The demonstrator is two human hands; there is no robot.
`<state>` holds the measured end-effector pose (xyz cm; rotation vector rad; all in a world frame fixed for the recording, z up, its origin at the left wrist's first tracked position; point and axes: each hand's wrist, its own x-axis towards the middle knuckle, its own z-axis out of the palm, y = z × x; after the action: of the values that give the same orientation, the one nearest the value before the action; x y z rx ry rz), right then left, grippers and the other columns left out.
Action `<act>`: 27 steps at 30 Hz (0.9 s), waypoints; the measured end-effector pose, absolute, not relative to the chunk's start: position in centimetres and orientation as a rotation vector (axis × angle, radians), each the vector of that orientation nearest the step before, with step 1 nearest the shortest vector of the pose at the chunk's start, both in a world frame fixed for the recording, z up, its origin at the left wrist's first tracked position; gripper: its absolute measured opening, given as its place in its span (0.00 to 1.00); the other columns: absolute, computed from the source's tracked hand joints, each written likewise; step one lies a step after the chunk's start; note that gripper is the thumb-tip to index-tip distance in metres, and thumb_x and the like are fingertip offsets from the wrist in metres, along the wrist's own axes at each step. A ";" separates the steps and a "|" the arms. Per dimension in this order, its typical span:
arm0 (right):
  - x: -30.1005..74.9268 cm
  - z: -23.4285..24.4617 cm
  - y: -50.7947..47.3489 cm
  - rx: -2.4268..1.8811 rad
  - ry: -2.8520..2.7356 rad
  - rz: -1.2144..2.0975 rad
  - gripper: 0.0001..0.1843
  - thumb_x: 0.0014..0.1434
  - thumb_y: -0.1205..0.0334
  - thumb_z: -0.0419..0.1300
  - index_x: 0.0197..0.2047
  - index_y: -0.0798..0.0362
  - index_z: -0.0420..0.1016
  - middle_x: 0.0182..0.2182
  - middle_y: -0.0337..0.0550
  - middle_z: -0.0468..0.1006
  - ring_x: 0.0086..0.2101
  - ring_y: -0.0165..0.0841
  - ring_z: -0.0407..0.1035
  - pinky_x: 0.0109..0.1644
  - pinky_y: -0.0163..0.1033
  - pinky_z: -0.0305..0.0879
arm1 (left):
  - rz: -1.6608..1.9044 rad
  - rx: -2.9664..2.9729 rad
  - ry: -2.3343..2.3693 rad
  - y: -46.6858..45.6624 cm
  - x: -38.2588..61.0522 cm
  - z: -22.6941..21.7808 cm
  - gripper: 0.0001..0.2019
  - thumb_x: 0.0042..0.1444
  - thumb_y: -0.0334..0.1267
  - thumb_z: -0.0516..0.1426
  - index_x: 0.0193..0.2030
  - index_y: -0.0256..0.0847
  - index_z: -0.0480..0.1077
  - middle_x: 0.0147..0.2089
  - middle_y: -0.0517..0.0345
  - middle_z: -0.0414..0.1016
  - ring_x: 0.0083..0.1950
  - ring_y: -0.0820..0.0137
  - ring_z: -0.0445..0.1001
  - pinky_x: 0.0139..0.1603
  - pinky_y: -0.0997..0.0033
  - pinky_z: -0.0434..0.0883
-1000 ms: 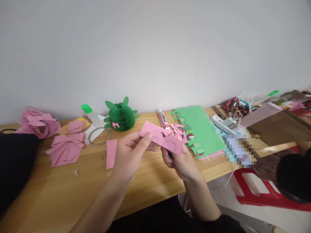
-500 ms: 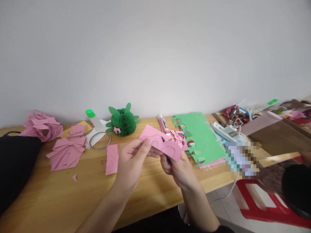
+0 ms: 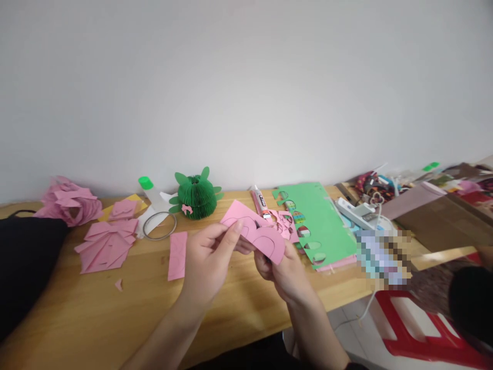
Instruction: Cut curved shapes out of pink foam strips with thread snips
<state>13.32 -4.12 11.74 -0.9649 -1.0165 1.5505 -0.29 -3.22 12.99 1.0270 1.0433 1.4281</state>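
Observation:
A strip of pink paper [image 3: 252, 226] with curved outlines drawn on it is held above the table. My left hand [image 3: 210, 252] pinches its left end, thumb on top and fingers beneath. Behind the paper's right end, my right hand [image 3: 283, 272] is closed around scissors [image 3: 262, 224]. Only a bit of their dark blade shows at a notch in the paper's upper edge; the handles are mostly hidden. Another pink strip [image 3: 177, 256] with drawn curves lies left of my left hand. A small pink scrap [image 3: 119, 284] is farther left.
Along the wall stand a pink paper bundle [image 3: 71, 200], a green-capped glue bottle [image 3: 148, 187], a green honeycomb paper ball [image 3: 197, 198] and a glue tube [image 3: 260, 201]. A tape ring [image 3: 159, 226] lies nearby. Right are green cut-out paper [image 3: 327, 221], a power strip [image 3: 358, 213] and a red stool [image 3: 416, 329].
The pink paper's right end has tipped slightly downward, and the cut edge beside the blade looks more rounded. Both hands keep nearly the same place; the view shifts slightly.

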 end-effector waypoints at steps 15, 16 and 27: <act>12.9 12.3 -4.4 -0.999 -1.022 1.536 0.21 0.56 0.54 0.60 0.17 0.51 0.58 0.12 0.27 0.53 0.15 0.20 0.40 0.16 0.29 0.37 | 1.524 1.189 1.122 -3.8 -0.5 13.6 0.11 0.58 0.38 0.61 0.24 0.43 0.78 0.22 0.62 0.80 0.22 0.73 0.77 0.28 0.75 0.77; 12.8 12.4 -4.4 -1.001 -1.019 1.536 0.21 0.56 0.53 0.60 0.18 0.51 0.58 0.12 0.27 0.53 0.15 0.20 0.40 0.16 0.29 0.37 | 1.533 1.187 1.144 -3.9 -0.5 13.8 0.11 0.58 0.37 0.61 0.24 0.43 0.78 0.23 0.62 0.80 0.23 0.72 0.77 0.28 0.74 0.77; 12.2 13.0 -4.9 -0.969 -1.051 1.540 0.21 0.58 0.55 0.58 0.18 0.51 0.58 0.12 0.28 0.53 0.15 0.20 0.40 0.17 0.30 0.37 | 1.624 1.142 1.245 -4.6 -0.4 15.0 0.11 0.55 0.34 0.62 0.23 0.48 0.77 0.22 0.63 0.80 0.23 0.70 0.77 0.28 0.69 0.77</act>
<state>12.24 -4.89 12.98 -0.9691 -1.0509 1.5398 -0.42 -4.63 15.04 1.1425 1.2452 1.6239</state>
